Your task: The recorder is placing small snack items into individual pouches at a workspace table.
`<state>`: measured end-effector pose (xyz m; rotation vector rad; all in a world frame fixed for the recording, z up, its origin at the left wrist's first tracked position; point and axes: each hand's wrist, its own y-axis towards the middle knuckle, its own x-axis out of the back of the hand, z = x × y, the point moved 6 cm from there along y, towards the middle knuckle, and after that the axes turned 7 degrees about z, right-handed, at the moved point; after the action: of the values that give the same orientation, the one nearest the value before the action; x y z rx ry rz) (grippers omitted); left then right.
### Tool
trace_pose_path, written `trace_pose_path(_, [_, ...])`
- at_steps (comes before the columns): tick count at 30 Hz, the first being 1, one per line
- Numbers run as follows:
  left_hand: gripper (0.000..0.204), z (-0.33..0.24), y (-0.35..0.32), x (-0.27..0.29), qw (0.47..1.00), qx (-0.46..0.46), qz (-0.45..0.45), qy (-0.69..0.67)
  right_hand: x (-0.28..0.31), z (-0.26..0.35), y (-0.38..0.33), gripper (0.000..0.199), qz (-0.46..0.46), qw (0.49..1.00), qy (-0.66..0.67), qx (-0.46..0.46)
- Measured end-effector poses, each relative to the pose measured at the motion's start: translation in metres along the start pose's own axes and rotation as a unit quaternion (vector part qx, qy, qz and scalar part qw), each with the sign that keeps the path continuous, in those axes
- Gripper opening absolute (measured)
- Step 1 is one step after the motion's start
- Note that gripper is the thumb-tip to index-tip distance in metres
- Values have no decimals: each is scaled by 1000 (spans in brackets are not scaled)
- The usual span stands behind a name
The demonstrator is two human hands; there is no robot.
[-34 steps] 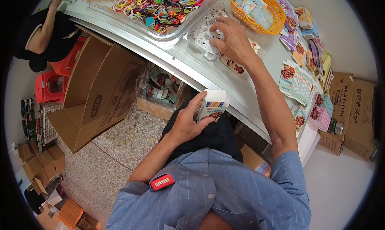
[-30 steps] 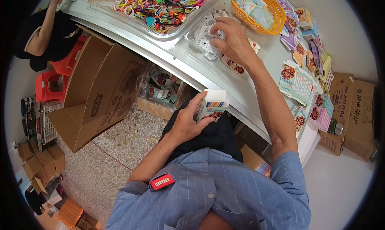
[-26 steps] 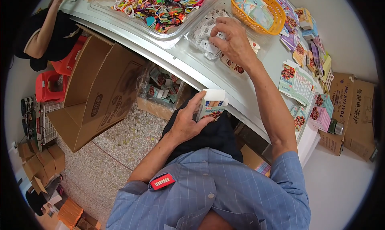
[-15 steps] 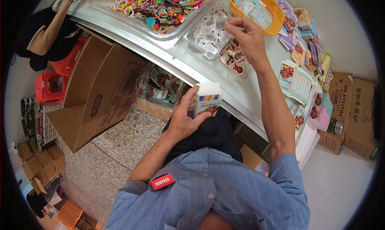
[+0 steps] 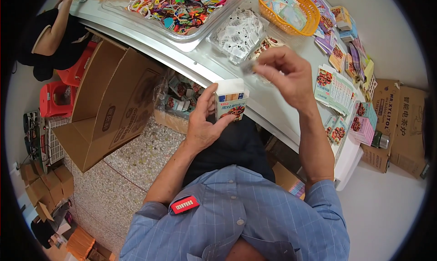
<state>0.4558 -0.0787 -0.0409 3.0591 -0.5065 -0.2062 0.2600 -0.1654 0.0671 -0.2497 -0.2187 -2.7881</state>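
Observation:
My left hand [image 5: 202,124] grips a small printed carton [image 5: 231,105] upright over my lap, its white top flap raised and contents showing at the mouth. Above and to the right, my right hand [image 5: 287,77] pinches a small clear-and-grey packet [image 5: 248,68] between thumb and fingers. Just beyond it is a clear plastic tray [image 5: 239,36] heaped with similar small white packets. Beside that tray, partly hidden by my right hand, lie printed cards or stickers [image 5: 268,43].
A big clear tub [image 5: 182,45] of colourful small trinkets stands farther left. An orange basket [image 5: 314,27] holds packets. Flattened cartons [image 5: 334,90] lie at right. Below the table edge, a box of filled cartons [image 5: 175,120] sits beside a large open cardboard box [image 5: 109,111]. Another person's arm [image 5: 57,33] is at far left.
My right hand has come back from the packet tray toward me, carrying a small packet nearer the carton. My left hand has shifted slightly up and left with the carton.

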Motion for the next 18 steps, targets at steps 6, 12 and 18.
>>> trace_pose_path(6, [83, -6, -1, -7, 999, -27, 15, 27, -24, 11, -19, 13, 120, 986, -106, -46])
trace_pose_path(12, [82, -7, -2, -9, 997, -51, 24, 44, -35, 10, -19, 18, 202, 964, -166, -51])
trace_pose_path(18, [81, -1, -4, -6, 998, -54, 22, 38, -3, 26, 3, 15, 26, 993, -118, -5])
